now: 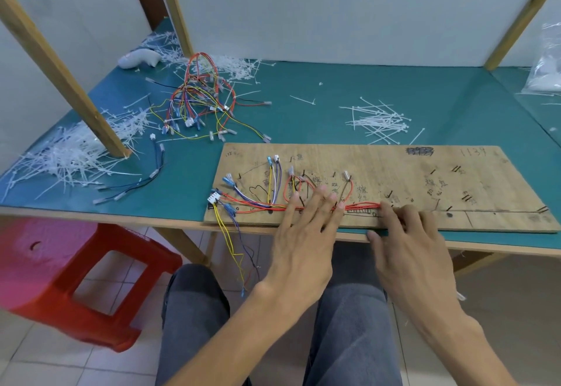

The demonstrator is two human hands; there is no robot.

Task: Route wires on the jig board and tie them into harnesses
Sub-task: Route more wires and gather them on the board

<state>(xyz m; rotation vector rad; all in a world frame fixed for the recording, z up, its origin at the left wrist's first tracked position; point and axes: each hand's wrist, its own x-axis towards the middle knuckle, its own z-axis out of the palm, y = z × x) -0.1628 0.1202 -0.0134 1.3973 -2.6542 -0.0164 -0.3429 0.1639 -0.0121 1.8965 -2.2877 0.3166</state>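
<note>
A wooden jig board (394, 173) with nails and handwritten marks lies at the front edge of the green table. Red, blue, yellow and white wires (261, 203) run along its near left part, and a red bundle (362, 205) stretches to the right. Some yellow and blue wire ends (233, 246) hang over the table edge. My left hand (306, 233) lies flat with spread fingers on the wires at mid-board. My right hand (406, 239) rests on the board's near edge, with its fingertips at the right end of the red bundle. Whether it pinches the wires is unclear.
A loose pile of white cable ties (378, 121) lies behind the board. A heap of wired harnesses (200, 97) sits at the back left, with cut tie scraps (66, 154) around a wooden post (60, 63). A red plastic stool (76, 279) stands left of my knees.
</note>
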